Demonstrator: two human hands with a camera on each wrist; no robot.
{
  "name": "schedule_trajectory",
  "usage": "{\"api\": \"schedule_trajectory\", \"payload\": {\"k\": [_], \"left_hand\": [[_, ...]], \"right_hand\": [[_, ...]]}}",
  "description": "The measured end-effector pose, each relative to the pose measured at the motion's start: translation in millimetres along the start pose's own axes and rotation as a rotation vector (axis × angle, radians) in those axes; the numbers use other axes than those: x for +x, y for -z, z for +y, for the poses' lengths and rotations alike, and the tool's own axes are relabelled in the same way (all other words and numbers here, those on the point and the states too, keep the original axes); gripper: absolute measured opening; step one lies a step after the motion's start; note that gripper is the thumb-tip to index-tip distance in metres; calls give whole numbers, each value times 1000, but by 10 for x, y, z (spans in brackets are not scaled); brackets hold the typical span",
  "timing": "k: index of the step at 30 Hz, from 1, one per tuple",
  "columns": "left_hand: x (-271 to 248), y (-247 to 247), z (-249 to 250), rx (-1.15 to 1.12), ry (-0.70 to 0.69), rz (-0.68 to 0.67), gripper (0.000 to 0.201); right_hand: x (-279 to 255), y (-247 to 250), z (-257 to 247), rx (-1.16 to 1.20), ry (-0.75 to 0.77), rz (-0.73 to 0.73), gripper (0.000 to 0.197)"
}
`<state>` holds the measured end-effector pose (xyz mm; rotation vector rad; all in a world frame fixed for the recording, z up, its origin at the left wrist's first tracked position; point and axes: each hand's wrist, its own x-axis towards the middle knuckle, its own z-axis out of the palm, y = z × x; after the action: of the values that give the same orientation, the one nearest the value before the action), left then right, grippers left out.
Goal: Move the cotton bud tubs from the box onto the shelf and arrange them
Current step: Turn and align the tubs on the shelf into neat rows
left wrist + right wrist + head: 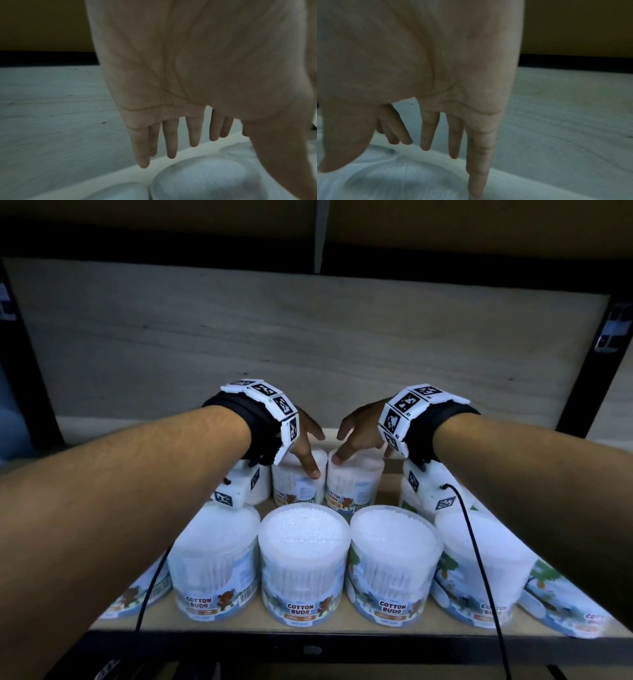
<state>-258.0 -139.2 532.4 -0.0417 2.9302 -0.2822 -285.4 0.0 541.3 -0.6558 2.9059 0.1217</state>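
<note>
Hands spread over two back-row tubs, left hand (306,440), right hand (356,433) (labels only in head view), wrist views show straight fingers (171,140).

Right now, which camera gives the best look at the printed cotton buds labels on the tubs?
The head view: the front-row tubs' labels face the camera and read clearly on the shelf. Both wrist views show only blurred white tub tops below the left hand and right hand, no labels.

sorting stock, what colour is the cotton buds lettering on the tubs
Dark blue lettering on the front tub, clearest in the head view.
</note>
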Motion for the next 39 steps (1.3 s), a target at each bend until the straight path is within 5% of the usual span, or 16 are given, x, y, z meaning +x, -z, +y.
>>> {"api": "schedule_trajectory", "payload": {"k": [11,28,34,39], "left_hand": [[-2,78,-49,-23,-144,-30,65],[232,44,64,-155,-5,6,59],[397,-13,48,-130,58,-86,86],[621,-12,-5,-32,77,-17,97]], "right_hand": [[53,-32,-90,104,-104,-43,68],[25,-20,10,116,-9,-122,65],[48,-48,26,139,3,-107,66],[59,-53,11,136,9,-108,67]]}}
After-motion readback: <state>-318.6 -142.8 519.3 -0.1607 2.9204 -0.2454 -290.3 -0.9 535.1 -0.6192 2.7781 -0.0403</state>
